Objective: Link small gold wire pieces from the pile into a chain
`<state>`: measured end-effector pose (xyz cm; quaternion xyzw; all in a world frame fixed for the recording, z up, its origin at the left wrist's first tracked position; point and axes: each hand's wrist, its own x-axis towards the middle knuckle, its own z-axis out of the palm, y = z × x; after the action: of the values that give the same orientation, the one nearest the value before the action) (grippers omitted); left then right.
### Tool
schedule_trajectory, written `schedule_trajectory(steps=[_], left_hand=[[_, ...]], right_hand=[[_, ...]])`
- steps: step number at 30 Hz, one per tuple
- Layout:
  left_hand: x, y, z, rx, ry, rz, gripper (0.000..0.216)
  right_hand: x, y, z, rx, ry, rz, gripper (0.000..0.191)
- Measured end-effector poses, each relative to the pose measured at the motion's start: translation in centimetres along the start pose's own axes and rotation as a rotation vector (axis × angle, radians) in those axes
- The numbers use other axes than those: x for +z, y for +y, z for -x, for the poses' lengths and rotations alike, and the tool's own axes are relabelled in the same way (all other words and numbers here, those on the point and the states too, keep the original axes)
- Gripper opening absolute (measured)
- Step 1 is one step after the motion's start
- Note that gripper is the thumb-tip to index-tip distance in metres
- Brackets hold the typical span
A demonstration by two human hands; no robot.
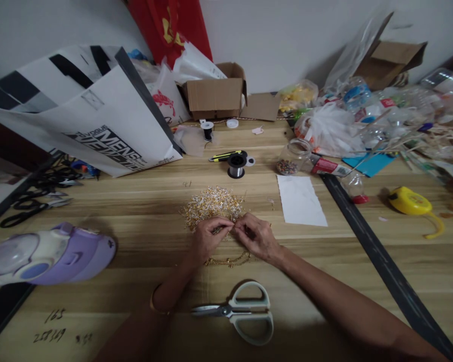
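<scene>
My left hand (210, 236) and my right hand (257, 236) meet fingertip to fingertip at the near edge of a pile of small gold and clear pieces (212, 203). Both hands are closed in a pinch. Whatever sits between the fingertips is too small to make out. Just below them on the wooden table lies a gold chain (230, 261). Nearer to me rest scissors (237, 311) with pale handles, their blades pointing left. A bracelet (154, 301) circles my left wrist.
Behind the pile stand a wire spool (236, 166) and a utility knife (226, 156). White paper (301, 200), a jar of beads (292, 158) and a yellow tape measure (411, 201) lie rightward. Leftward are a purple bottle (71, 254), a large paper bag (109, 120) and several black-handled scissors (26, 206).
</scene>
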<state>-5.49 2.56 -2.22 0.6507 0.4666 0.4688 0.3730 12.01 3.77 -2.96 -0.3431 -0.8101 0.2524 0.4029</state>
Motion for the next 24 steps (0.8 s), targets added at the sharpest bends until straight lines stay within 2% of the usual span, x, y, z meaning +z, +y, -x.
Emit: schedule_trajectory(steps=[10,24], left_hand=[[0.14,-0.50,-0.02,0.025,0.019,-0.003,0.006],[0.06,0.12,-0.05,0.018,0.017,-0.052,0.008]], right_hand=[[0.17,0.15,0.07,0.012,-0.014,-0.005,0.009],[0.20,0.19,0.06,0.011,-0.047,-0.007,0.009]])
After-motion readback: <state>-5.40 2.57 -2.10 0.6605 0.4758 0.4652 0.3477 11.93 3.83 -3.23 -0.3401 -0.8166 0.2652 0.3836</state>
